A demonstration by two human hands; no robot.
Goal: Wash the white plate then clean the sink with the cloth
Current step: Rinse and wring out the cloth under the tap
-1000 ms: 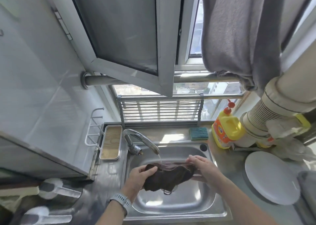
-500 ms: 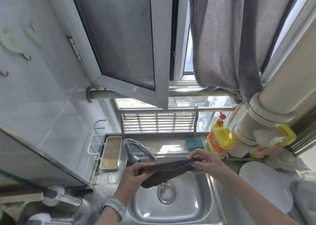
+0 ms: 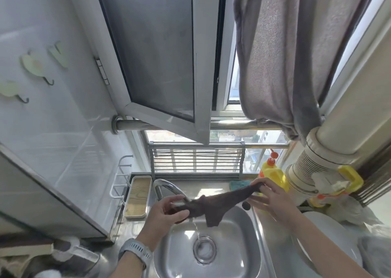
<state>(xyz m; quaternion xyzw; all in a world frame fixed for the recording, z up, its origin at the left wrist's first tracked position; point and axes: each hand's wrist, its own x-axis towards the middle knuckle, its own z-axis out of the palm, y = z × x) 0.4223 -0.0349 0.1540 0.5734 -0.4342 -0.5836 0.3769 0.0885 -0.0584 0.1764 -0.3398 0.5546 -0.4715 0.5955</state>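
A dark brown cloth [image 3: 220,201] is stretched between my two hands above the steel sink [image 3: 239,263]. My left hand [image 3: 167,212] grips its left end near the tap [image 3: 167,186]. My right hand [image 3: 273,199] pinches the right end, held higher, by the yellow bottle. A loose corner of the cloth hangs down in the middle. A thin stream of water runs from the tap to the drain [image 3: 204,249]. The white plate [image 3: 325,241] lies on the counter right of the sink, partly behind my right forearm.
A yellow detergent bottle [image 3: 273,174] and a blue-green sponge [image 3: 239,183] sit behind the sink. A wood-lined tray [image 3: 137,195] stands left of the tap. An open window sash [image 3: 169,66] and a hanging grey towel [image 3: 292,55] are overhead. A ribbed duct [image 3: 311,167] is at the right.
Both hands have lifted the cloth out of the sink and pulled it taut, the right hand rising toward the back right. My view has tilted upward.
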